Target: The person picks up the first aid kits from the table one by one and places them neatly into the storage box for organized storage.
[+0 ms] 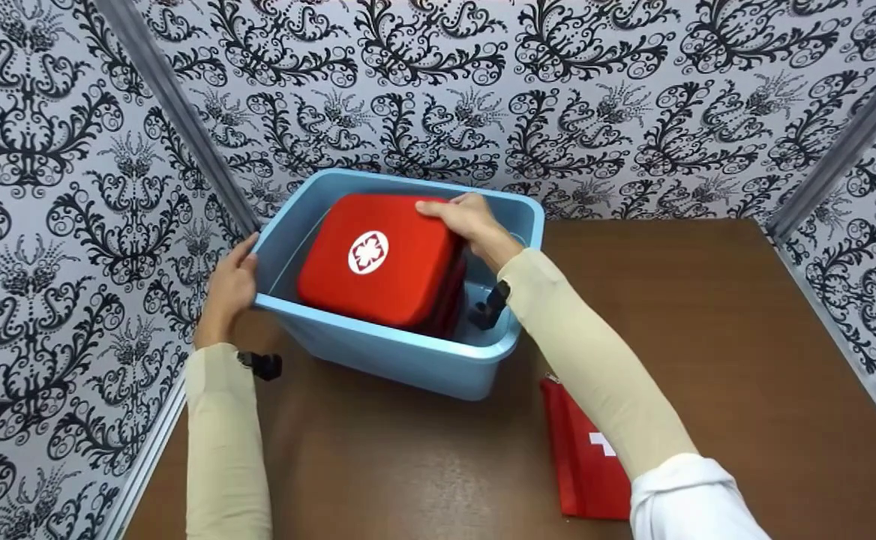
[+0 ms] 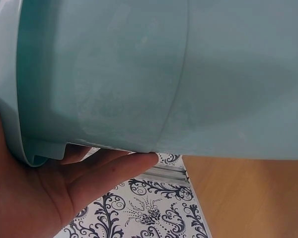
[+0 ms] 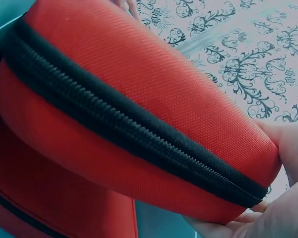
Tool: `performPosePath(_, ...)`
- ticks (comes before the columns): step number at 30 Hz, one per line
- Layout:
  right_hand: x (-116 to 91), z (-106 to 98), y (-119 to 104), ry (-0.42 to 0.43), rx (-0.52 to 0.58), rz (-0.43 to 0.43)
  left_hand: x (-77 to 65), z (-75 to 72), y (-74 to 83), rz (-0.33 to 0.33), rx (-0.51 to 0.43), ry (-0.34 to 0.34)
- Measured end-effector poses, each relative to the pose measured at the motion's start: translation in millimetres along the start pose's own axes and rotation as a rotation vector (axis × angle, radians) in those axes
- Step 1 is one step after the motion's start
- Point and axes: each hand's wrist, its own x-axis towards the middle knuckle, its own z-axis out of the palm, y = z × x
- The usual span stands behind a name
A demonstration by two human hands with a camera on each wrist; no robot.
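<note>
A light blue plastic bin [image 1: 378, 341] stands tilted on the table. My left hand [image 1: 231, 285] holds its left end, and in the left wrist view the hand [image 2: 54, 193] has the rim against its palm and fingers along the outer wall. A red first-aid case [image 1: 400, 259] with a white emblem sits slanted inside the bin. My right hand [image 1: 472, 221] grips its back right corner, thumb on top. The right wrist view shows the case's black zipper [image 3: 134, 129] and the fingers [image 3: 223, 228] under its edge. Another red case [image 3: 74, 193] lies beneath it in the bin.
On the brown table [image 1: 693, 337] lies a red pouch [image 1: 595, 472] with a white cross, partly covered by my right forearm. Patterned walls [image 1: 438, 90] close in the back and both sides. Metal strips [image 1: 183, 127] run along the corners.
</note>
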Motion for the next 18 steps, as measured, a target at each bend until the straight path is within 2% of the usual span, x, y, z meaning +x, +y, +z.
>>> performPosePath(4,3.4,6.9,2.0,-0.002,-0.018,0.014,-0.6,-0.5,0.0,0.002,0.0,0.008)
performPosePath(9,7.8,11.0,6.9,-0.005,0.009,0.041,0.4,-0.3,3.1,-0.004,-0.006,0.005)
performPosePath(13,10.6,16.3,9.9,-0.026,0.021,0.031,0.3,0.1,3.2,-0.014,-0.003,0.004)
performPosePath(18,13.8,21.7,13.7,-0.033,-0.027,0.033,-1.0,0.3,1.9,-0.03,-0.007,0.006)
